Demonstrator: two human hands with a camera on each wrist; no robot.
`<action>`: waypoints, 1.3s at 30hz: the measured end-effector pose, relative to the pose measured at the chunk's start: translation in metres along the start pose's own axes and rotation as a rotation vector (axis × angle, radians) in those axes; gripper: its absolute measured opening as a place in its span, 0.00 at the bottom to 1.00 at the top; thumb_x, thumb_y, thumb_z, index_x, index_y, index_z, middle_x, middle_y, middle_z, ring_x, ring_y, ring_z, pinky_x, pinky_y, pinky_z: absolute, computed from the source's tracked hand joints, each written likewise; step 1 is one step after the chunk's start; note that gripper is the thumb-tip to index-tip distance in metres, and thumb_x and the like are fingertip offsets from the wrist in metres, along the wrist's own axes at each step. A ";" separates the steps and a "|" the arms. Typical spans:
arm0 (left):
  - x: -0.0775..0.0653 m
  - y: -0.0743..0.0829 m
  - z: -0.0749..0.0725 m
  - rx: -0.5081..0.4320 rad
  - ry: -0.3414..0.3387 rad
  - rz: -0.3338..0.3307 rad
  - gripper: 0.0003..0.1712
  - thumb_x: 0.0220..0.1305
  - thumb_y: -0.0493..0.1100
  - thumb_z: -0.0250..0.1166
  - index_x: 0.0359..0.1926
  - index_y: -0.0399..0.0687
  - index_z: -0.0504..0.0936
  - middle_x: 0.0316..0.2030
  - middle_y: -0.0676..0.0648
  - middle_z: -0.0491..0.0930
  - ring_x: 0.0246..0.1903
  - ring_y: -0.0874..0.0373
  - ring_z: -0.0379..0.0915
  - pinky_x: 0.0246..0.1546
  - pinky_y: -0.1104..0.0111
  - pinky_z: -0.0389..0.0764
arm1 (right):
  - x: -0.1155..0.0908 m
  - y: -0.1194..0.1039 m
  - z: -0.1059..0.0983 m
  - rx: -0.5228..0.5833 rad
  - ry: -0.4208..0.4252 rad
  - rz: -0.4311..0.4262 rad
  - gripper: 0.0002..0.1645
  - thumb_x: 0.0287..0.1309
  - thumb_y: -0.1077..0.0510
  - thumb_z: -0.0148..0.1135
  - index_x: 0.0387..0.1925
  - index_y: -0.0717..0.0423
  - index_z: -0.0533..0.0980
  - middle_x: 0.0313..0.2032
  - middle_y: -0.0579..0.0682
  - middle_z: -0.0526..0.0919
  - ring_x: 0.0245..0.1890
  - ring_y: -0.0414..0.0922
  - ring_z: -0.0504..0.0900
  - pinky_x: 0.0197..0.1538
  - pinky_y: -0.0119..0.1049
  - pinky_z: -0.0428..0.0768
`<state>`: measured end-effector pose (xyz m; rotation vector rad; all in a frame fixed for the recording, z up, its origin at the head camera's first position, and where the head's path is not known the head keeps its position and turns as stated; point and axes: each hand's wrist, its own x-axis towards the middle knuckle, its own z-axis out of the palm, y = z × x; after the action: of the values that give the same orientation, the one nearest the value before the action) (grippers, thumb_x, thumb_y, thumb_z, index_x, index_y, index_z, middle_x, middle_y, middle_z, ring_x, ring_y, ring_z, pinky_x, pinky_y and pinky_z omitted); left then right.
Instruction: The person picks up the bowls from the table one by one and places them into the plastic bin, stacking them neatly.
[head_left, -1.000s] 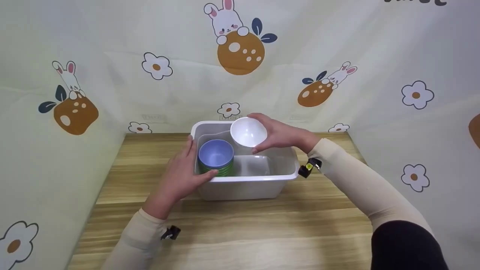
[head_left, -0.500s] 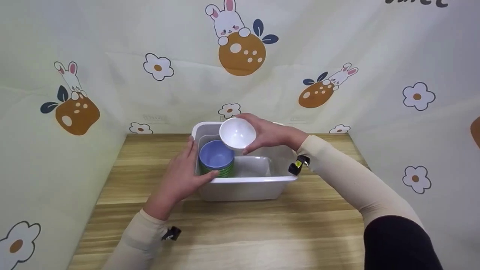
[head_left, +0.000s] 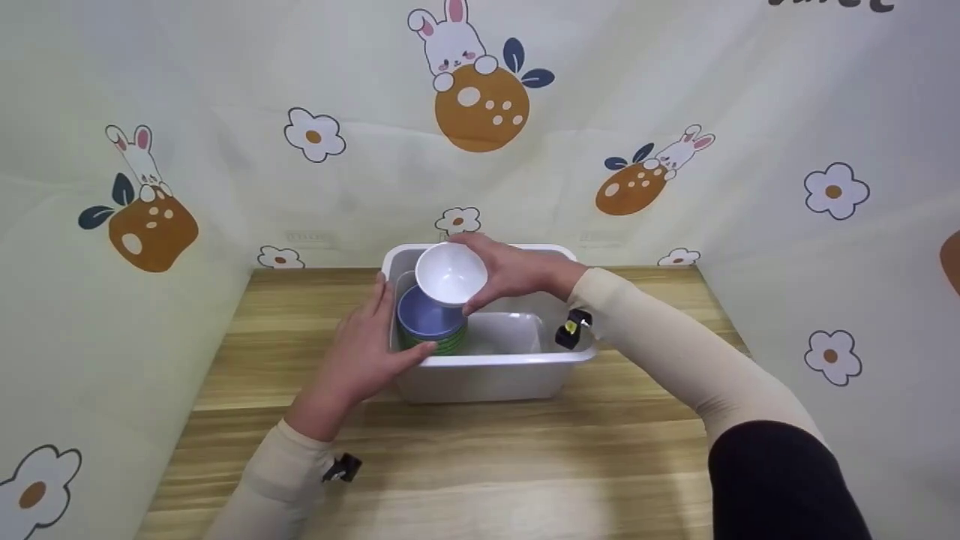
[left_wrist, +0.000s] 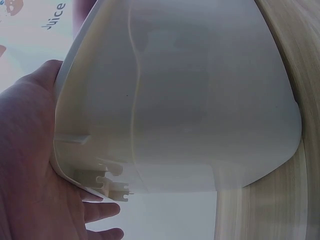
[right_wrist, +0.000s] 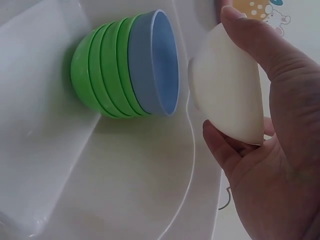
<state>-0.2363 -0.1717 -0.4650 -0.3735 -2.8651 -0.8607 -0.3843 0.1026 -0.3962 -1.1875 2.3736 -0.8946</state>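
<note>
A white bowl (head_left: 451, 274) is tilted in my right hand (head_left: 510, 268), with thumb and fingers gripping its sides. In the head view it overlaps the back of a blue bowl (head_left: 429, 319); the right wrist view shows a gap between them. That blue bowl tops a stack of several green bowls (right_wrist: 102, 70) inside a white plastic bin (head_left: 495, 360), at the bin's left end. My left hand (head_left: 360, 352) lies against the bin's left front corner, fingers straight along the left side and thumb over the front rim. In the left wrist view the bin's outer wall fills the middle.
The bin stands on a wood-grain table (head_left: 480, 465) near its back edge. Behind and on both sides hangs a pale cloth (head_left: 360, 195) printed with rabbits, oranges and flowers. The bin's floor (head_left: 502, 334) shows right of the stack.
My right hand has carried the white bowl leftward, from over the bin's middle to above the blue bowl. My left hand keeps its place on the bin's corner.
</note>
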 end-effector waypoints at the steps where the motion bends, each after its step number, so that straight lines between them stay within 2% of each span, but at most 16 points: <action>1: 0.000 0.000 0.000 0.000 -0.001 -0.001 0.76 0.62 0.84 0.66 0.89 0.36 0.48 0.89 0.36 0.40 0.82 0.27 0.54 0.79 0.31 0.57 | 0.002 0.000 0.001 -0.001 -0.002 -0.001 0.73 0.48 0.45 0.92 0.86 0.52 0.56 0.75 0.55 0.69 0.72 0.49 0.73 0.77 0.47 0.72; 6: 0.000 -0.001 0.001 0.003 -0.007 -0.009 0.77 0.62 0.85 0.65 0.89 0.36 0.48 0.89 0.36 0.41 0.82 0.28 0.53 0.80 0.32 0.57 | 0.009 -0.001 0.006 0.007 -0.018 0.003 0.71 0.48 0.40 0.91 0.85 0.47 0.57 0.73 0.51 0.70 0.70 0.48 0.73 0.76 0.49 0.73; 11: 0.000 -0.001 0.002 0.013 -0.009 -0.014 0.77 0.62 0.86 0.64 0.89 0.36 0.48 0.89 0.35 0.41 0.82 0.27 0.53 0.80 0.32 0.55 | 0.012 -0.001 0.012 -0.014 -0.024 0.016 0.74 0.48 0.38 0.91 0.87 0.46 0.55 0.77 0.51 0.67 0.72 0.46 0.72 0.77 0.46 0.71; 18: -0.001 0.000 0.000 0.009 -0.015 -0.022 0.78 0.62 0.87 0.63 0.89 0.37 0.47 0.89 0.35 0.40 0.83 0.29 0.50 0.81 0.33 0.54 | 0.017 0.000 0.019 0.004 -0.020 -0.027 0.71 0.48 0.43 0.92 0.84 0.51 0.58 0.72 0.53 0.71 0.68 0.47 0.76 0.73 0.43 0.75; 31: -0.001 0.001 0.000 -0.002 0.012 -0.001 0.74 0.64 0.82 0.66 0.89 0.35 0.49 0.89 0.35 0.43 0.83 0.28 0.52 0.79 0.31 0.57 | 0.022 0.004 0.025 0.043 -0.007 -0.015 0.72 0.46 0.43 0.93 0.85 0.50 0.59 0.75 0.53 0.69 0.69 0.48 0.75 0.75 0.45 0.74; 39: -0.001 0.002 -0.001 -0.004 0.021 0.008 0.75 0.64 0.82 0.67 0.89 0.35 0.49 0.88 0.34 0.44 0.82 0.29 0.53 0.80 0.33 0.58 | 0.026 0.012 0.032 0.010 -0.013 -0.043 0.70 0.47 0.41 0.92 0.84 0.51 0.61 0.72 0.51 0.74 0.69 0.45 0.75 0.74 0.43 0.74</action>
<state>-0.2345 -0.1708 -0.4638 -0.3740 -2.8412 -0.8635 -0.3900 0.0749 -0.4284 -1.2416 2.3391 -0.9091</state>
